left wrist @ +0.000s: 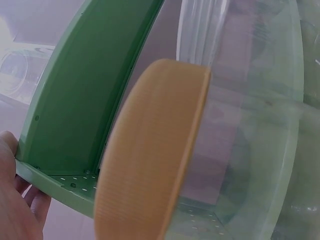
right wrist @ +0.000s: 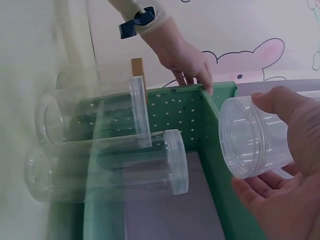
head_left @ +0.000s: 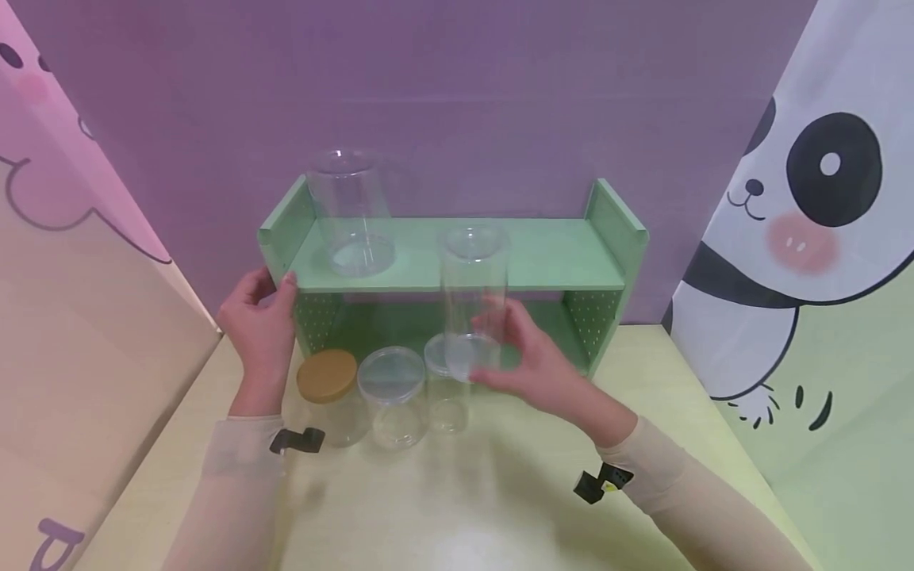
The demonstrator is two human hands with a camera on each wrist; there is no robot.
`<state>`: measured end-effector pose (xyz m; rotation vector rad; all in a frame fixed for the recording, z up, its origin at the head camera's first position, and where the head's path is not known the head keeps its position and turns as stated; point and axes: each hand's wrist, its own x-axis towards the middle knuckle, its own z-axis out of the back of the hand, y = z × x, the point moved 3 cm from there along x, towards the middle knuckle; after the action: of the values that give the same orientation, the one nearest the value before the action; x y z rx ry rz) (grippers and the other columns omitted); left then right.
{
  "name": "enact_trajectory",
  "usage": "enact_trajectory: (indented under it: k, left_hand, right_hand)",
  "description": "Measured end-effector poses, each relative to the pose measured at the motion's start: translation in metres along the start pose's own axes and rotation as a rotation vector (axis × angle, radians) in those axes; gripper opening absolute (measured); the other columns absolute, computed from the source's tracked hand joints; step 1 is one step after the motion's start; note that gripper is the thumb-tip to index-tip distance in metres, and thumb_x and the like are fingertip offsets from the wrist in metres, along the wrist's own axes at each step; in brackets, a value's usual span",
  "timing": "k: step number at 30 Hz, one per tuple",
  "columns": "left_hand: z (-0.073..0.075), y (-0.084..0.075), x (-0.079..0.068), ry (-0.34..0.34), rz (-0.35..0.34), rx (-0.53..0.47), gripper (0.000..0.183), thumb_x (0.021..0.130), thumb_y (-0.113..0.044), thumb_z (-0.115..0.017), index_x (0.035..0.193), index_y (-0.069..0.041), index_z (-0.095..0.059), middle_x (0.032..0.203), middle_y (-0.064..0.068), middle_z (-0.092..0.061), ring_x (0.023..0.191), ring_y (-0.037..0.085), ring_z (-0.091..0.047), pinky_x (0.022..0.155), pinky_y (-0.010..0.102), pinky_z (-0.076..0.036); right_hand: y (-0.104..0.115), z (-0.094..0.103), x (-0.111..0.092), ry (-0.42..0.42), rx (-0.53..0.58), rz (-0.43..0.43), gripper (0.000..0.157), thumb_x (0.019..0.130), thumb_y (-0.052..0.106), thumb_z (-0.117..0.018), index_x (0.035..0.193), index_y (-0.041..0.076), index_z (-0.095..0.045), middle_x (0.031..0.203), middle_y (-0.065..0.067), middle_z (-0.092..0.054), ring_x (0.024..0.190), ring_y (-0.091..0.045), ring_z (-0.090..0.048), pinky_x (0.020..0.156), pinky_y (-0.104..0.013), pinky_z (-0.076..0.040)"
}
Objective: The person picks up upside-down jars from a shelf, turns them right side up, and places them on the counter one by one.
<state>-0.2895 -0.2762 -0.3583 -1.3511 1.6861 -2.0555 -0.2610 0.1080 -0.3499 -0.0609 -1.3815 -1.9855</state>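
My right hand [head_left: 531, 361] grips a clear jar [head_left: 473, 277] near its lower end, thumb on one side and fingers on the other. The jar is held upright in front of the green shelf [head_left: 543, 254], with a ridged, lid-like end [right wrist: 245, 137] facing down. My left hand [head_left: 260, 325] grips the shelf's left side panel by its front edge. A larger clear jar [head_left: 353, 210] stands on the upper board at the left. On the table before the shelf stand a jar with a tan lid [head_left: 327, 375] and two clear-lidded jars, one wide [head_left: 391, 396] and one narrow [head_left: 447, 408].
The shelf has raised side panels [head_left: 617, 214] and a lower compartment [head_left: 371, 321] partly behind the jars. A purple wall [head_left: 457, 95] rises behind it. Printed cartoon panels flank the pale table [head_left: 428, 507], a panda [head_left: 807, 238] at the right.
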Motion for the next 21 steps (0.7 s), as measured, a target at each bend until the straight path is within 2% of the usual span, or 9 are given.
enact_trajectory:
  k: [11,18,21]
  left_hand:
    - [0.0,0.0,0.0,-0.004,0.006,0.024,0.026,0.1,-0.019,-0.081,0.12,-0.002,-0.083,0.099,-0.002,-0.075,0.092,0.008,-0.071,0.078,0.014,-0.06]
    - [0.0,0.002,0.002,-0.007,0.03,0.024,0.027,0.101,-0.018,-0.081,0.122,-0.002,-0.083,0.098,-0.008,-0.073,0.094,0.007,-0.069,0.079,0.014,-0.059]
    - [0.0,0.002,0.002,0.006,0.045,0.025,0.028,0.102,-0.019,-0.081,0.125,-0.002,-0.081,0.1,-0.007,-0.073,0.094,0.007,-0.07,0.08,0.014,-0.06]
  right_hand:
    - [-0.016,-0.015,-0.023,0.012,0.038,-0.011,0.098,0.083,0.0,-0.095,0.163,0.017,-0.041,0.146,-0.005,-0.066,0.133,-0.03,-0.066,0.113,-0.058,-0.053]
    - [-0.023,-0.027,-0.032,0.049,0.032,0.033,0.097,0.083,0.001,-0.095,0.162,0.014,-0.041,0.146,-0.007,-0.066,0.136,-0.029,-0.063,0.117,-0.046,-0.053]
    - [-0.025,-0.031,-0.036,0.055,0.042,0.048,0.097,0.082,0.0,-0.095,0.161,0.012,-0.041,0.146,-0.008,-0.065,0.138,-0.029,-0.062,0.119,-0.045,-0.052]
